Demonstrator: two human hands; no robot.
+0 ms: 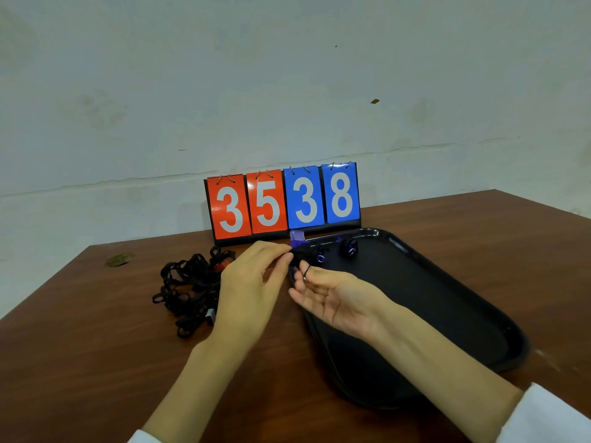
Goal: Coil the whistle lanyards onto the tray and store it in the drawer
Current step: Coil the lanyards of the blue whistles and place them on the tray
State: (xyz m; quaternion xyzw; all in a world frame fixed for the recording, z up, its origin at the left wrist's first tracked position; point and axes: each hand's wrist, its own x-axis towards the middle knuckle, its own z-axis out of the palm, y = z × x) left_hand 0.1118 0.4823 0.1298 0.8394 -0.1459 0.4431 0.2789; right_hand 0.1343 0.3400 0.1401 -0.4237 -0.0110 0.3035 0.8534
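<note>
A black tray (447,302) lies on the brown table to the right. My left hand (252,282) pinches a black lanyard bundle (302,254) with a purple whistle (297,239) at the tray's far left corner. Palm up beneath it, my right hand (332,295) has fingers relaxed, and a thin loop with a small ring lies over one fingertip. Another coiled lanyard with a purple whistle (349,247) sits on the tray's far edge. A tangled heap of black lanyards (188,289) with a red whistle (220,266) lies left of my hands.
A flip scoreboard (284,203) reading 3 5 3 8 stands at the back of the table, right behind the tray. A grey wall rises beyond it. A worn spot (119,259) marks the table's far left corner. No drawer is in view.
</note>
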